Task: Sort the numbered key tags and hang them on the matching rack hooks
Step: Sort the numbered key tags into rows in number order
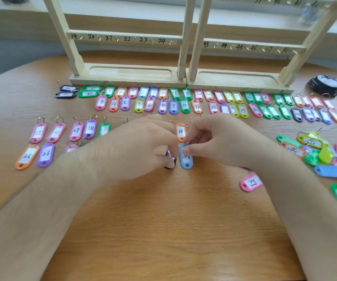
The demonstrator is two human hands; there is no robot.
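Table (163,230) is crossed in the upper frame by two wooden racks (127,76). Middle tag rows (76,130) are partly hidden by two hands: at centre one blue tag (186,160) is pinched by the right hand (214,142), one black tag (171,160) by the left hand (139,147).
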